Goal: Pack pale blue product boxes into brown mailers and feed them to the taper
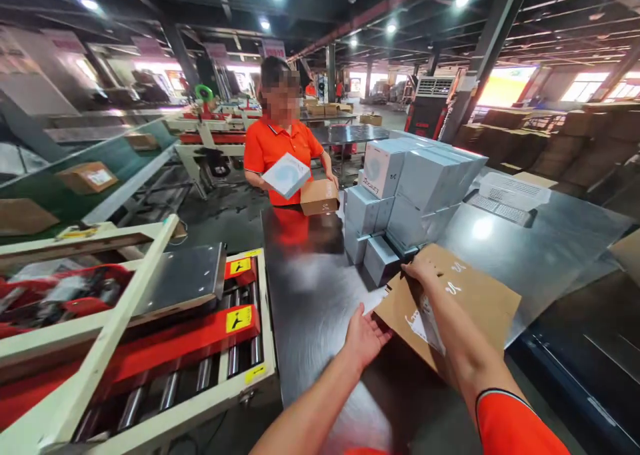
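A brown cardboard carton (480, 295) with white printing, looking flattened, is tilted over the metal table in front of me. My right hand (423, 271) is closed on its far edge, the forearm crossing over it. Palm up, my left hand (367, 338) lies at the carton's left corner with its fingers stretched out. The fingertips are close to the cardboard edge; whether they touch it I cannot tell. Just beyond the carton stands a stack of pale grey-blue boxes (425, 181), one of them marked with dark lettering.
Across the metal table (315, 288), a co-worker in an orange shirt (280, 148) holds a white box (286, 176) and a small brown carton (320, 197). A roller machine (170, 388) adjoins the table's left side. A clear plastic tray (515, 191) lies at right.
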Demonstrator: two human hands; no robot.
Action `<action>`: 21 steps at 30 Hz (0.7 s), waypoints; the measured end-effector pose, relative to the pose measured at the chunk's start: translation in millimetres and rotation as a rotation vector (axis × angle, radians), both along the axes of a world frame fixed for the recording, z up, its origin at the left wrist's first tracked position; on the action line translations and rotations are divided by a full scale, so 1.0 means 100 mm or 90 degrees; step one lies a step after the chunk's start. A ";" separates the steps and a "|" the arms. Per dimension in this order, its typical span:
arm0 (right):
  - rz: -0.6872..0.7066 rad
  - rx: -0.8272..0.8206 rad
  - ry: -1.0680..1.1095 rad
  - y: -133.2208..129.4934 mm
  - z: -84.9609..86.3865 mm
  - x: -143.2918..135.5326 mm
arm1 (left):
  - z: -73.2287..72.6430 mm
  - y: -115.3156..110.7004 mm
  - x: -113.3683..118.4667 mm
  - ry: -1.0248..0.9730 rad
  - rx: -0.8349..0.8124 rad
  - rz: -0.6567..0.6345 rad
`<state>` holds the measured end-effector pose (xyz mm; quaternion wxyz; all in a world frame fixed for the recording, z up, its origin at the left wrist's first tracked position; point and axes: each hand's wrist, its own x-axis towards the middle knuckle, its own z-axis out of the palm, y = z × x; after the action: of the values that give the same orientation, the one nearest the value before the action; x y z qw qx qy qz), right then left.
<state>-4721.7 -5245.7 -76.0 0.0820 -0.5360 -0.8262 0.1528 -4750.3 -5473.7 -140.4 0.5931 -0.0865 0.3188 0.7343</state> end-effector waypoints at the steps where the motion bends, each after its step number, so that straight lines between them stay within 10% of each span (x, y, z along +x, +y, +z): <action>1: 0.014 0.007 -0.002 -0.13 0.02 -0.06 | 0.02 -0.04 0.04 -0.030 0.000 0.005; 6: 0.179 0.079 0.072 -0.83 0.36 -0.40 | 0.17 -0.64 0.07 0.022 -0.050 0.131; 11: 0.335 0.099 0.244 -1.55 0.53 -0.51 | 0.22 -1.74 -0.57 0.307 -0.155 0.286; 17: 0.665 -0.118 0.541 -2.04 -0.49 -0.15 | -0.06 -1.87 -1.22 0.557 -0.455 0.600; 21: 0.521 -0.050 0.487 -1.74 -1.12 0.01 | -0.34 -1.68 -0.93 0.933 -0.335 0.267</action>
<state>-4720.6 -5419.7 -187.5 0.2897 -0.0806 -0.8720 0.3864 -4843.3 -5641.2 -174.0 0.0431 0.2221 0.7665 0.6011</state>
